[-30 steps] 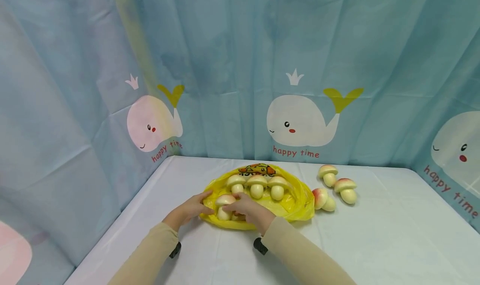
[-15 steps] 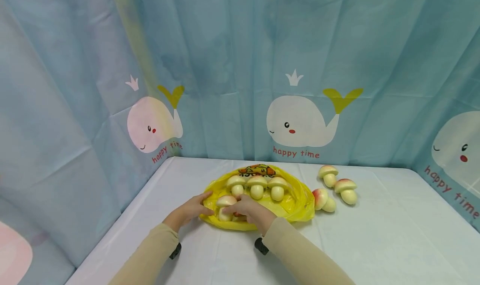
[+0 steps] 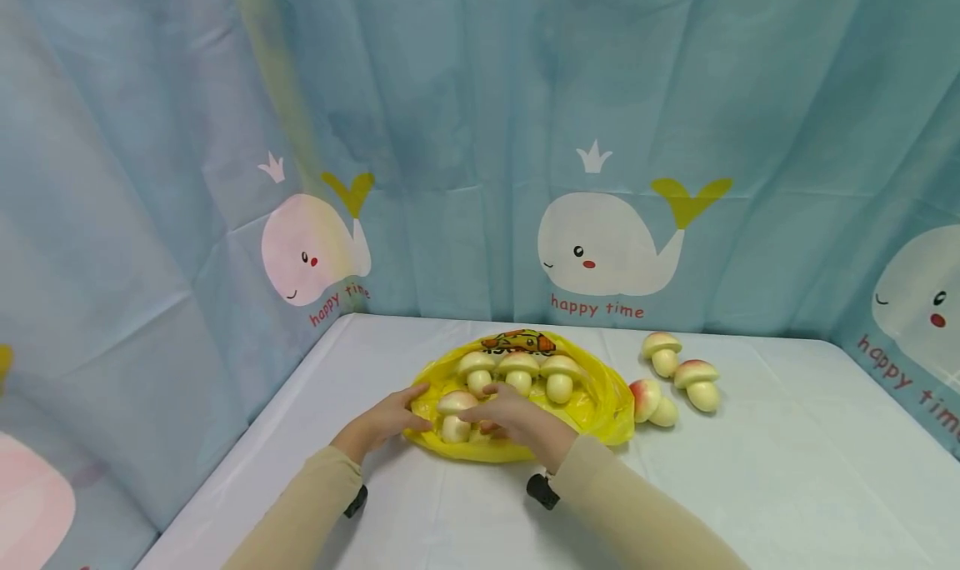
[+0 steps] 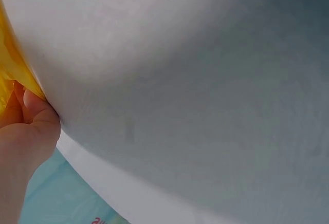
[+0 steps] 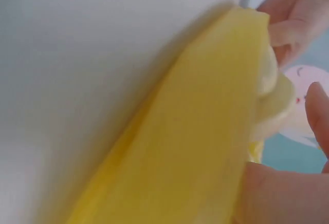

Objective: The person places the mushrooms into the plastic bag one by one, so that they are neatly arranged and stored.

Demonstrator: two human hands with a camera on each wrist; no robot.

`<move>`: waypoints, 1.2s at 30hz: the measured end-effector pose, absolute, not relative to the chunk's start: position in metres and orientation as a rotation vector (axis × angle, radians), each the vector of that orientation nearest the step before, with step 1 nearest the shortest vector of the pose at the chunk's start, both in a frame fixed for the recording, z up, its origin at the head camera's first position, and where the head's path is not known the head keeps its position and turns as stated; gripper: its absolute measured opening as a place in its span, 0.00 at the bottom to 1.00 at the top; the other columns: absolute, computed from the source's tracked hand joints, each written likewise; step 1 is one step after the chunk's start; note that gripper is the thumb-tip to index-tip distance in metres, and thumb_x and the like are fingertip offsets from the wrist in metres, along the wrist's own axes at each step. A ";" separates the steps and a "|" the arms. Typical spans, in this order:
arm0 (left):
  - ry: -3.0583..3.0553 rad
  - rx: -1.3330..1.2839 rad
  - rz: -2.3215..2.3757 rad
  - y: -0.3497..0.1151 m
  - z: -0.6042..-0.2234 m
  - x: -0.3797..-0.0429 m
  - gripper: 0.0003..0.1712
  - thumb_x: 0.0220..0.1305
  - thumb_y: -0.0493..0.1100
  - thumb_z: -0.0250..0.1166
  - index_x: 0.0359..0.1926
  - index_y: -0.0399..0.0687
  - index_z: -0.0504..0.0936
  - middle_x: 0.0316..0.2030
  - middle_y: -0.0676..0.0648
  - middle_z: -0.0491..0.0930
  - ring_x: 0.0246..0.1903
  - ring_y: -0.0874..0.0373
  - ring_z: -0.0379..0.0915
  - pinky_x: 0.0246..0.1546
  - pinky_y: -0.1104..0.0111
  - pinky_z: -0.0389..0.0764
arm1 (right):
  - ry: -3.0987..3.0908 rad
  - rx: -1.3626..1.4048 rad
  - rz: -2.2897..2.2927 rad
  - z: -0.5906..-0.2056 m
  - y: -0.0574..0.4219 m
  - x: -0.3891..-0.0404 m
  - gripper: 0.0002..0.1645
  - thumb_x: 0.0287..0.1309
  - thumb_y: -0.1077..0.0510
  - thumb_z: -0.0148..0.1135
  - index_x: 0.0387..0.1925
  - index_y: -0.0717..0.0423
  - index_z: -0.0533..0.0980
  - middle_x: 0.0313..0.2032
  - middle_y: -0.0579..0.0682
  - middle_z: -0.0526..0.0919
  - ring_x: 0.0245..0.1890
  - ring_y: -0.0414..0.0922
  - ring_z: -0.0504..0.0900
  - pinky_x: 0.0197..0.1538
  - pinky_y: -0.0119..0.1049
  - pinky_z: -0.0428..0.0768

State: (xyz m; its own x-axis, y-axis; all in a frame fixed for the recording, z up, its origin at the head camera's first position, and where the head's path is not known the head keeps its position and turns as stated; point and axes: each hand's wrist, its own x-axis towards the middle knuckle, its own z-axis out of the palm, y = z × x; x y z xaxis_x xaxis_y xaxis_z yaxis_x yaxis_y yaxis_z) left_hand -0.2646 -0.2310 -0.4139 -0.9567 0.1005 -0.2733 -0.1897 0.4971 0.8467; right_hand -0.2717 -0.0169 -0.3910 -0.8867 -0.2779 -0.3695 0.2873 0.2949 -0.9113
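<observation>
A yellow plastic bag (image 3: pixel 581 407) lies spread on the table with its mouth wide. Three pale toy mushrooms (image 3: pixel 519 372) stand in a row at its back. A front mushroom (image 3: pixel 456 416) with a pinkish cap stands upright inside the near left part; beside it another is mostly hidden by the right hand. My left hand (image 3: pixel 382 420) pinches the bag's left edge between thumb and fingers, seen also in the left wrist view. Over the bag's near side, my right hand (image 3: pixel 525 420) has its thumb and fingers apart, close to the front mushroom and gripping nothing visible.
Right of the bag, three loose mushrooms (image 3: pixel 696 384) lie on the white tablecloth (image 3: pixel 787 453); one is against or very near the bag. A blue curtain (image 3: pixel 450 137) with printed whales hangs behind and at both sides.
My right hand has drawn slightly right, away from the front mushroom, and its fingers have spread from it. The left hand stays at the bag's edge. The head view has shifted slightly.
</observation>
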 end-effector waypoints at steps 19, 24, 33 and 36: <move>2.450 -0.115 1.452 -0.231 -0.416 -0.266 0.46 0.57 0.32 0.67 0.74 0.40 0.56 0.72 0.29 0.48 0.71 0.33 0.41 0.68 0.42 0.46 | 2.252 -0.048 -1.596 -0.373 0.088 -0.260 0.39 0.57 0.60 0.69 0.65 0.68 0.61 0.55 0.66 0.72 0.47 0.55 0.79 0.47 0.48 0.80; 2.454 -0.105 1.456 -0.231 -0.416 -0.265 0.46 0.56 0.32 0.67 0.74 0.39 0.56 0.72 0.29 0.49 0.70 0.33 0.43 0.68 0.43 0.47 | 2.362 -0.057 -1.553 -0.364 0.119 -0.259 0.38 0.57 0.58 0.68 0.65 0.67 0.63 0.54 0.66 0.72 0.45 0.52 0.78 0.44 0.45 0.81; 2.466 -0.106 1.430 -0.231 -0.415 -0.267 0.46 0.57 0.33 0.67 0.74 0.40 0.56 0.72 0.30 0.50 0.70 0.33 0.43 0.68 0.42 0.46 | 2.635 -0.177 -1.510 -0.358 0.175 -0.268 0.34 0.60 0.59 0.65 0.64 0.69 0.64 0.55 0.70 0.71 0.47 0.57 0.76 0.42 0.40 0.80; 2.463 -0.117 1.428 -0.231 -0.415 -0.267 0.46 0.57 0.33 0.67 0.74 0.40 0.56 0.72 0.30 0.49 0.71 0.33 0.42 0.68 0.42 0.46 | 2.734 -0.246 -1.462 -0.362 0.190 -0.270 0.34 0.60 0.60 0.65 0.63 0.69 0.65 0.55 0.73 0.70 0.49 0.61 0.74 0.46 0.44 0.80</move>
State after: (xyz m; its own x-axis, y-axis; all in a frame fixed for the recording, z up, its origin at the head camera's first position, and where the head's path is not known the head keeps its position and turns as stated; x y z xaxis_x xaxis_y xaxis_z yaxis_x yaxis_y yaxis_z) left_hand -0.2668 -0.2308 -0.4153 -0.9543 0.0749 -0.2894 -0.2139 0.5050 0.8362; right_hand -0.2703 0.1897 -0.3620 -0.9871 -0.1534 0.0468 -0.1241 0.5459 -0.8286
